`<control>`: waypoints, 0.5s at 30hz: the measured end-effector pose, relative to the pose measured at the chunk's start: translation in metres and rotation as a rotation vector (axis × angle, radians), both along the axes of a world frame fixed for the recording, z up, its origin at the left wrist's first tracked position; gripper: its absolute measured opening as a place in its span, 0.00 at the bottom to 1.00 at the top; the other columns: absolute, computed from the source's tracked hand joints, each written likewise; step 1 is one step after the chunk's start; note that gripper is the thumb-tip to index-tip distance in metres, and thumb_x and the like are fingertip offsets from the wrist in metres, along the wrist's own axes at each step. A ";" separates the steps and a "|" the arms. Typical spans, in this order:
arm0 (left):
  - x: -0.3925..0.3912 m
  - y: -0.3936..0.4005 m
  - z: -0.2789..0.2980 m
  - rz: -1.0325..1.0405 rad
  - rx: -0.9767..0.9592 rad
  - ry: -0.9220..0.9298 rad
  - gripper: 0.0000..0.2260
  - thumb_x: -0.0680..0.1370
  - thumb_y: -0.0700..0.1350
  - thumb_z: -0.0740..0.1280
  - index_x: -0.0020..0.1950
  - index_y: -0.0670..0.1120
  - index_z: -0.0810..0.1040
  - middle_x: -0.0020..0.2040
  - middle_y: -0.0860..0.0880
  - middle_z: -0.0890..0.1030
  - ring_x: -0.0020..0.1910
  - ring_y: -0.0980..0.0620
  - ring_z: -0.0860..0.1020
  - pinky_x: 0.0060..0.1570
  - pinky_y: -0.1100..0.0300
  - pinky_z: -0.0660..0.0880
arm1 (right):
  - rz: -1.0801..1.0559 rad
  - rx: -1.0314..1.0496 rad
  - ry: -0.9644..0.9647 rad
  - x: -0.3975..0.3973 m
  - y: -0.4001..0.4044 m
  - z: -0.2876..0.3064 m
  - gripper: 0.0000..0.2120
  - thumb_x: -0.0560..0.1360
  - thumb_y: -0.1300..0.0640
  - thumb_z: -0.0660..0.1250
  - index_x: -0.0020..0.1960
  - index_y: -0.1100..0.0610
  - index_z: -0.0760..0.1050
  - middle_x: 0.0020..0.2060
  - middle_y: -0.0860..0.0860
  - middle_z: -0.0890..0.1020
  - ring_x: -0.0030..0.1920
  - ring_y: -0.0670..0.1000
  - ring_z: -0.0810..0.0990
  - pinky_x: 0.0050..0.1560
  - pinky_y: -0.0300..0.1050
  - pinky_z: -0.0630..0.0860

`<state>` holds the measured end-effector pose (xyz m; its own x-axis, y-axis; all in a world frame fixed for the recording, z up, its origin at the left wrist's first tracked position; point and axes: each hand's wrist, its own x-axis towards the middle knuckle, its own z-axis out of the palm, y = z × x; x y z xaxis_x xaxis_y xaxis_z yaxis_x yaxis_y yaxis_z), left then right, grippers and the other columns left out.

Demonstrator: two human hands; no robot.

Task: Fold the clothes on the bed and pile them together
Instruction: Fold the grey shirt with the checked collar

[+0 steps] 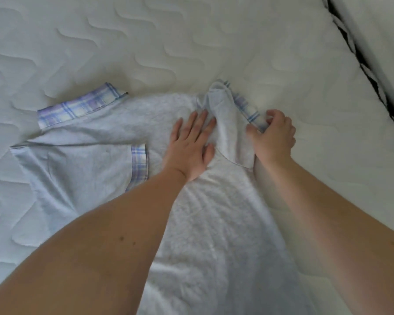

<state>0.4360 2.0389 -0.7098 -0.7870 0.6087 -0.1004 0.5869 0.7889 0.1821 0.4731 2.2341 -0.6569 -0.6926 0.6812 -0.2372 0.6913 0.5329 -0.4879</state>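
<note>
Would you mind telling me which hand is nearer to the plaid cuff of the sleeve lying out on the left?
Left. The left hand presses the shirt just right of that plaid cuff; the right hand is farther right.

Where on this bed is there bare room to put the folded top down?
Bare mattress lies beyond the garment, and right of the right hand, up to the dark gap. The middle is crowded: left hand presses there.

shirt [105, 169] lay flat on mattress [191, 42] | left hand [191, 146] rested on shirt's middle | right hand [273, 137] just right of it, gripped folded-in sleeve [232, 133] | other sleeve [77, 108] spread far left
</note>
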 end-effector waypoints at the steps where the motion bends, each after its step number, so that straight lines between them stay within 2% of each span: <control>1: 0.000 0.000 -0.002 -0.001 -0.007 0.000 0.27 0.81 0.56 0.47 0.80 0.52 0.52 0.81 0.50 0.51 0.80 0.50 0.47 0.77 0.46 0.45 | -0.003 -0.020 -0.021 -0.002 0.002 0.000 0.28 0.70 0.46 0.72 0.66 0.53 0.69 0.60 0.53 0.74 0.63 0.58 0.70 0.61 0.52 0.66; 3: 0.000 0.000 -0.003 -0.006 -0.012 0.007 0.27 0.81 0.56 0.47 0.80 0.51 0.52 0.81 0.49 0.50 0.80 0.49 0.47 0.77 0.45 0.45 | 0.017 -0.059 -0.091 -0.008 0.006 0.003 0.24 0.69 0.44 0.73 0.60 0.53 0.71 0.52 0.51 0.77 0.58 0.58 0.75 0.57 0.51 0.69; 5: -0.001 0.000 -0.003 -0.011 -0.009 0.000 0.28 0.81 0.56 0.47 0.80 0.51 0.52 0.81 0.49 0.50 0.80 0.49 0.47 0.77 0.45 0.46 | 0.094 -0.133 -0.115 -0.011 0.010 0.007 0.16 0.71 0.47 0.71 0.52 0.54 0.73 0.42 0.49 0.77 0.50 0.57 0.78 0.47 0.47 0.71; 7: -0.001 -0.001 -0.005 -0.012 0.001 0.002 0.28 0.81 0.56 0.46 0.80 0.50 0.49 0.81 0.49 0.51 0.80 0.49 0.47 0.77 0.45 0.46 | 0.157 -0.216 -0.026 -0.009 0.010 0.013 0.09 0.73 0.52 0.70 0.46 0.54 0.72 0.35 0.47 0.75 0.42 0.55 0.77 0.37 0.40 0.65; 9: -0.001 -0.002 -0.006 -0.010 0.022 -0.003 0.27 0.82 0.58 0.43 0.79 0.49 0.46 0.81 0.48 0.51 0.80 0.50 0.47 0.77 0.46 0.45 | 0.164 -0.281 0.135 -0.005 0.003 0.022 0.07 0.75 0.56 0.68 0.46 0.54 0.69 0.35 0.45 0.73 0.39 0.50 0.73 0.32 0.35 0.62; 12: -0.002 -0.003 -0.007 0.023 0.088 -0.010 0.30 0.82 0.60 0.39 0.80 0.45 0.49 0.81 0.45 0.50 0.80 0.51 0.45 0.77 0.50 0.42 | 0.164 -0.336 0.315 0.009 -0.020 0.035 0.06 0.78 0.58 0.65 0.50 0.53 0.67 0.42 0.49 0.75 0.40 0.49 0.73 0.35 0.34 0.64; 15: -0.003 -0.003 -0.004 0.115 0.179 -0.035 0.33 0.81 0.62 0.40 0.80 0.44 0.44 0.81 0.43 0.44 0.80 0.50 0.41 0.77 0.54 0.39 | 0.132 -0.371 0.425 0.031 -0.044 0.046 0.06 0.80 0.59 0.60 0.51 0.53 0.63 0.38 0.43 0.73 0.35 0.38 0.73 0.34 0.29 0.65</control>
<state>0.4332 2.0363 -0.7143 -0.8503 0.5256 -0.0276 0.4856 0.8036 0.3440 0.5039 2.1898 -0.6111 -0.8525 0.5072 -0.1260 0.3330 0.3413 -0.8790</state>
